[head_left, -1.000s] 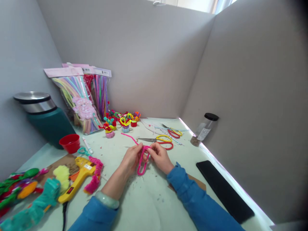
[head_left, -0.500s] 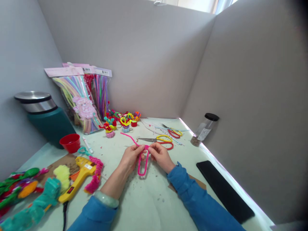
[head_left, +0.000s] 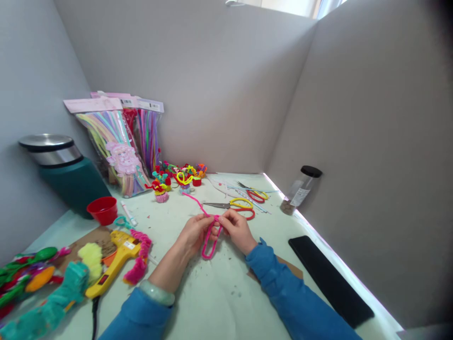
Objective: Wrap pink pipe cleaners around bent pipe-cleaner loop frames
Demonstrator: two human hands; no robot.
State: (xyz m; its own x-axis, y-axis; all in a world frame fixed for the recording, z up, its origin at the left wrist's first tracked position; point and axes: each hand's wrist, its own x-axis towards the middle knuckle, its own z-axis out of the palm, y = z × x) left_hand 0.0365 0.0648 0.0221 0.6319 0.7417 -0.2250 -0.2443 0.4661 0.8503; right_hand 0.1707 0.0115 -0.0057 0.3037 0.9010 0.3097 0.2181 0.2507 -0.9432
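Both my hands meet over the middle of the pale table. My left hand and my right hand each pinch the top of a hot-pink pipe cleaner. It is bent into a long narrow loop that hangs down towards me. Its free tail runs up and left from the pinch towards the back of the table. Just behind my right hand lie yellow-handled scissors.
A yellow glue gun and fuzzy pipe-cleaner shapes lie at the left. A red cup and a teal flask stand beyond. Pipe-cleaner packs lean on the back wall, small craft figures beside them. A jar and a black slab sit right.
The hands stayed in place, working the top of the loop. The free pink tail swung slightly, now pointing further up and back.
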